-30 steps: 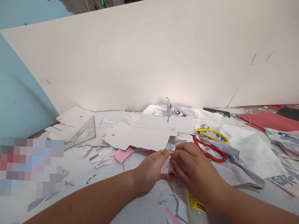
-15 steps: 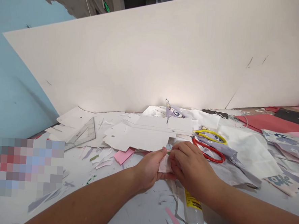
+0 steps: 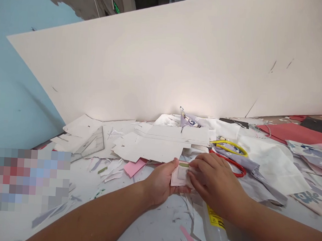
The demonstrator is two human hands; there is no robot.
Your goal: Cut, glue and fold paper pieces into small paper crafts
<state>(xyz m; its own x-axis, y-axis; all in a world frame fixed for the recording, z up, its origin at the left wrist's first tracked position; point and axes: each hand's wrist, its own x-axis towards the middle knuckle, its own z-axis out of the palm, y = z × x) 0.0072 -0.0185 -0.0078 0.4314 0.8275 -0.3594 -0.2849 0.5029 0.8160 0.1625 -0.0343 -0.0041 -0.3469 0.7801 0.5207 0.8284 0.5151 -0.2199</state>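
My left hand [image 3: 158, 184] holds a small pale pink and white folded piece [image 3: 178, 178], cloth or paper, with the thumb at its upper left edge and fingers underneath. Along the top of this piece runs a short olive-green strip [image 3: 184, 165]. My right hand [image 3: 216, 180] is closed, its curled fingertips pinching the right side of the piece and hiding that end. Below my right wrist lies a clear glue bottle [image 3: 218, 235] with a yellow label. Scissors with yellow and red handles [image 3: 239, 150] rest just beyond my right hand.
Cut white card [image 3: 151, 147] lies ahead of my hands, with a clear set square [image 3: 101, 142] to its left. White and lilac cloth [image 3: 270, 163] and red sheets [image 3: 296, 133] cover the right. Paper scraps [image 3: 114, 172] are scattered about. A white board [image 3: 153, 69] stands behind.
My right hand has shifted slightly right along the pale piece, so more of the piece and its green strip shows. My left hand keeps its hold. The view has turned slightly left.
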